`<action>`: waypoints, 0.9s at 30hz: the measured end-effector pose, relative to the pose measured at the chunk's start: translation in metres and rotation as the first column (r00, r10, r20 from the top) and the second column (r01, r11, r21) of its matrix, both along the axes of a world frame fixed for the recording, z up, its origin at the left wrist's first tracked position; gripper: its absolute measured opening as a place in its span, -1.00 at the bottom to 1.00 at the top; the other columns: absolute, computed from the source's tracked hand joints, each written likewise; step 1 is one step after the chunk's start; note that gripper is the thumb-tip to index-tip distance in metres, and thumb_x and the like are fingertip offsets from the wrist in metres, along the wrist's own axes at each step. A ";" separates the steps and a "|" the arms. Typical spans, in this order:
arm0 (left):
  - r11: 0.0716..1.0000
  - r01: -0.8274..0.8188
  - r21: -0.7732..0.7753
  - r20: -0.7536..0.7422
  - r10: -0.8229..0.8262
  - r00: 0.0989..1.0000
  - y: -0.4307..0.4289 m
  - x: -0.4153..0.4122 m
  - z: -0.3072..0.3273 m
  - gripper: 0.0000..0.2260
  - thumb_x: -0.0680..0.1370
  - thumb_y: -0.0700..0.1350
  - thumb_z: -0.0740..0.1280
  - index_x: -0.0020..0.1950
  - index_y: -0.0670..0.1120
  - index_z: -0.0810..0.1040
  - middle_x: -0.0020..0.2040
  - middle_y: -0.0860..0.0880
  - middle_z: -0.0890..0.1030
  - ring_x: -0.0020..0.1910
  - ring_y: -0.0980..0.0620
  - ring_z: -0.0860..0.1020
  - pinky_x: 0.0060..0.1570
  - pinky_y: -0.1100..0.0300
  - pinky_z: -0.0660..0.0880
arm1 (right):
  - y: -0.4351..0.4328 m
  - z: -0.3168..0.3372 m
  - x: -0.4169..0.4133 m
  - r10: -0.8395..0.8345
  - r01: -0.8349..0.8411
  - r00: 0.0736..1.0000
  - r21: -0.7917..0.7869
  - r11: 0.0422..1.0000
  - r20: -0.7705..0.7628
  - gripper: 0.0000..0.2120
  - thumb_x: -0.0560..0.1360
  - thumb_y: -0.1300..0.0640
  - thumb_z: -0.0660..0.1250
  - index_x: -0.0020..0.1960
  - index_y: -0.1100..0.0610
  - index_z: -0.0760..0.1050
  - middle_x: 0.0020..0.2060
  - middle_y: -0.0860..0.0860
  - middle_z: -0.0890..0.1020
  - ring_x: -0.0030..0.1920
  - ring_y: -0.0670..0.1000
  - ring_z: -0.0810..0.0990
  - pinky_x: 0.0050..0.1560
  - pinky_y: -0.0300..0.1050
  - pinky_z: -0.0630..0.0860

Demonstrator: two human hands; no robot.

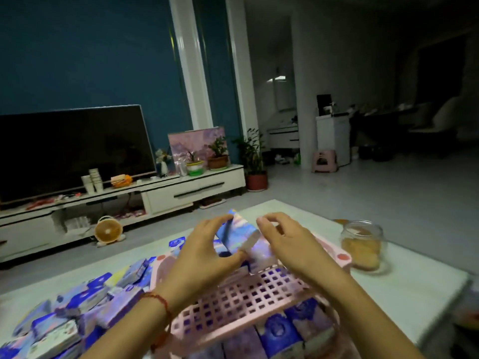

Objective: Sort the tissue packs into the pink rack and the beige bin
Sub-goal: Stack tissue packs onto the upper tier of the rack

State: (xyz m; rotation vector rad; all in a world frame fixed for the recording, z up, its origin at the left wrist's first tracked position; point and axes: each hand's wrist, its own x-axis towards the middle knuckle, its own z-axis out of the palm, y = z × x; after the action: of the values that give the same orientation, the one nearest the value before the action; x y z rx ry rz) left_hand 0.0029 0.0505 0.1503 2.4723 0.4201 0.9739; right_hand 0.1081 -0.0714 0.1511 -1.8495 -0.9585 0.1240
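My left hand (202,257) grips a blue and purple tissue pack (237,235) above the far end of the pink rack (248,299), thumb under it and fingers over its top. My right hand (287,242) hovers just right of the pack with curled fingers spread; I cannot tell whether it touches it. The rack's perforated top shelf is bare near me, and more packs (280,330) stand in a row on the level below. A loose pile of tissue packs (77,307) lies on the white table to the left. The beige bin is out of view.
A glass jar (363,246) with orange contents stands on the white table (404,294) right of the rack. Beyond the table are a small orange fan (108,230) on the floor, a TV stand (166,193) with a television, and potted plants.
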 end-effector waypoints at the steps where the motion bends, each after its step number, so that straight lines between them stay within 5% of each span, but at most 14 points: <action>1: 0.998 0.040 0.055 0.005 -0.041 0.999 -0.005 0.010 0.002 -0.32 0.26 0.28 0.31 0.34 0.07 0.39 0.22 0.13 0.45 0.11 0.27 0.40 0.01 0.48 0.28 | 0.001 0.002 0.002 0.081 -0.070 0.986 0.077 0.995 -0.143 -0.68 0.54 -0.07 0.19 0.22 0.06 0.42 0.07 0.08 0.61 -0.02 0.05 0.60 0.08 -0.08 0.50; 3: 0.983 0.143 0.118 -0.001 -0.144 0.990 -0.014 0.024 0.003 -0.31 0.28 0.26 0.32 0.37 0.06 0.36 0.25 0.12 0.44 0.17 0.24 0.40 0.13 0.42 0.33 | 0.000 0.000 0.008 0.046 -0.023 0.982 0.125 0.992 -0.183 -0.75 0.52 0.09 0.23 0.19 0.07 0.41 -0.01 0.08 0.61 -0.08 0.06 0.61 -0.01 -0.04 0.56; 5: 0.975 0.161 0.155 -0.145 -0.139 0.980 -0.015 0.030 -0.001 -0.22 0.31 0.32 0.34 0.46 0.07 0.22 0.39 0.10 0.34 0.34 0.15 0.33 0.30 0.24 0.29 | -0.007 -0.005 0.013 -0.131 0.145 0.986 0.134 0.980 -0.108 -0.77 0.51 0.19 0.20 0.16 0.06 0.41 -0.06 0.08 0.61 -0.13 0.04 0.55 -0.21 -0.27 0.46; 8: 0.931 -0.010 0.366 -0.541 0.221 0.812 0.000 0.031 -0.009 0.08 0.07 0.65 -0.18 0.51 0.18 -0.09 0.55 0.05 -0.03 0.52 0.06 -0.04 0.47 -0.01 -0.05 | -0.015 -0.005 0.016 -0.261 0.270 0.962 0.142 0.952 -0.079 -0.84 0.54 0.16 0.17 0.12 0.07 0.35 -0.03 0.12 0.61 -0.10 0.07 0.53 -0.37 -0.31 0.32; 11: 0.928 -0.074 0.365 -0.672 0.318 0.669 0.004 0.033 -0.016 -0.33 0.44 0.43 -0.14 0.50 0.22 -0.15 0.55 0.01 -0.10 0.53 0.00 -0.13 0.44 -0.16 -0.18 | -0.014 -0.005 0.018 -0.293 0.293 0.956 0.041 0.955 0.003 -0.84 0.55 0.22 0.13 0.13 0.15 0.33 0.08 0.15 0.55 0.07 0.14 0.51 -0.17 -0.11 0.32; 17: 0.947 -0.039 0.320 -0.732 0.273 0.624 -0.001 0.029 -0.021 -0.42 0.50 0.33 -0.18 0.48 0.24 -0.25 0.54 0.00 -0.18 0.52 0.00 -0.18 0.42 -0.19 -0.21 | -0.013 -0.011 0.019 -0.316 0.315 0.949 -0.169 0.934 0.022 -0.82 0.59 0.20 0.10 0.18 0.15 0.23 0.16 0.14 0.48 0.15 0.14 0.50 -0.11 -0.13 0.35; 21: 0.935 -0.071 0.348 -0.703 0.310 0.640 0.001 0.032 -0.015 -0.42 0.53 0.32 -0.15 0.49 0.20 -0.22 0.55 -0.01 -0.16 0.52 -0.01 -0.15 0.42 -0.20 -0.17 | -0.009 -0.009 0.016 -0.312 0.369 0.924 -0.301 0.879 0.221 -0.70 0.60 0.16 0.11 0.32 0.16 0.29 0.25 0.12 0.38 0.21 0.13 0.45 0.05 -0.09 0.38; 27: 0.958 -0.088 0.272 -0.613 0.243 0.751 -0.008 0.027 -0.018 -0.46 0.58 0.23 -0.06 0.52 0.13 -0.10 0.55 0.00 -0.13 0.52 0.02 -0.14 0.44 -0.15 -0.19 | -0.011 -0.016 0.008 -0.235 0.300 0.949 -0.375 0.877 0.210 -0.68 0.59 0.19 0.11 0.33 0.22 0.30 0.30 0.13 0.23 0.25 0.16 0.39 0.20 -0.02 0.35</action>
State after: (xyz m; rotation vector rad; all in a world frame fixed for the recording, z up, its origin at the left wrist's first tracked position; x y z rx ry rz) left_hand 0.0297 0.0429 0.1322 2.9857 0.7975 0.1842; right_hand 0.1161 -0.0824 0.1351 -2.3889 -0.8119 0.0026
